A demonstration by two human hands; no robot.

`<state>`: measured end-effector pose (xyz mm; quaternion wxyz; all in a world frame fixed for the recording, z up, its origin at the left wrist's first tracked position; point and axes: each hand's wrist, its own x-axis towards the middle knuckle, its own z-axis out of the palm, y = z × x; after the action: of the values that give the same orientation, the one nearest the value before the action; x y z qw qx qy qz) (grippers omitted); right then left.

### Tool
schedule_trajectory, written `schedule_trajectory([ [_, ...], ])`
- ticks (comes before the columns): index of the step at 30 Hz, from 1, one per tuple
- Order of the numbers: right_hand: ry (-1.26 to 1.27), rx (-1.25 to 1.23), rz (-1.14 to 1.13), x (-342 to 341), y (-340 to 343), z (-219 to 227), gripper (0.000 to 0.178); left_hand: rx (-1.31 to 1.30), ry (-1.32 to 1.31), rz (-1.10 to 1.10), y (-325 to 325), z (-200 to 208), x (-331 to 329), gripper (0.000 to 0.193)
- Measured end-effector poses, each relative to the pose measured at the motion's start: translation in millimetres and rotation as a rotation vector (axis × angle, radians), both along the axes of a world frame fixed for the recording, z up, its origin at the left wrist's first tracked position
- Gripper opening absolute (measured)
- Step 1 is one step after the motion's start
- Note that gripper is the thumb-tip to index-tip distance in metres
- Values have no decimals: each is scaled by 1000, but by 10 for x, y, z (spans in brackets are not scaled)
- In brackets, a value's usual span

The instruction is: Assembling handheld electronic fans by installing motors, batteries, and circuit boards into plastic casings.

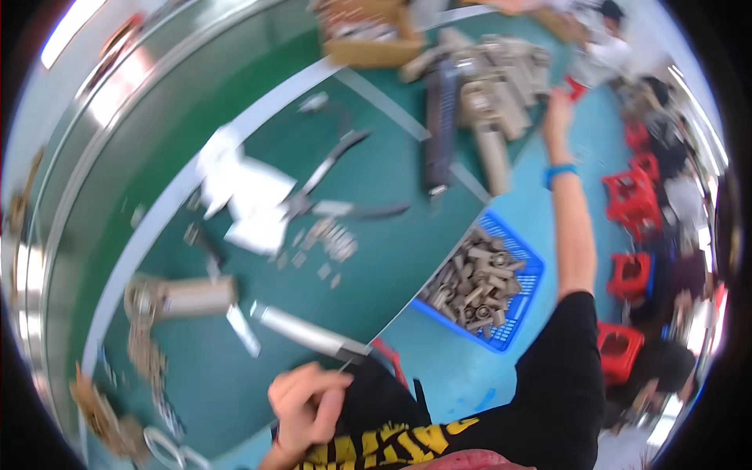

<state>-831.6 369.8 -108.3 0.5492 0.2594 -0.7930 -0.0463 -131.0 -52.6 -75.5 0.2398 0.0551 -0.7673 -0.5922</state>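
My left hand [307, 403] is closed in a pinch above the near table edge. A thin sliver shows at its fingertips, too fine to name. Close by lies a long silver bar-shaped tool [305, 330] with a dark end. My right arm stretches far forward, and my right hand [557, 121] is beside a heap of beige tubular parts [509, 94]; blur hides its fingers. A dark elongated handheld tool [440, 125] rests against that heap. On the green table [376, 274] are pliers [301, 205] with dark handles, white crumpled sheets [251, 200] and several small metal pieces [337, 239].
A blue basket [533, 274] of beige parts is below the table's right edge. At left lies a jointed beige tube [192, 298]. A cardboard box [372, 53] sits at the far edge. Red stools [630, 200] and other people are on the right.
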Motion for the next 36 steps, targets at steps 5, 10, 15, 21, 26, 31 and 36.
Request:
schedule_trajectory([
  [5,-696,-780,596,2346,-1757,202,33,-18,50,-27,56,97,-86,16],
  [10,-1157,-349,838,4672,-2786,755,20,-36,172,30,87,32,127,16],
  [15,-1141,98,1101,5494,-3495,878,24,-134,180,95,62,224,535,16],
  [21,-1396,173,883,5751,-3932,1001,36,-219,3,241,-196,260,1033,15],
  [26,-1032,322,962,5802,-4268,700,52,-242,-32,340,-332,263,1102,14],
  [31,-842,395,1008,5853,-4504,677,44,-320,75,377,-393,391,1095,20],
  [36,-519,331,1224,6127,-4133,1216,48,-677,53,524,-542,851,1088,48],
])
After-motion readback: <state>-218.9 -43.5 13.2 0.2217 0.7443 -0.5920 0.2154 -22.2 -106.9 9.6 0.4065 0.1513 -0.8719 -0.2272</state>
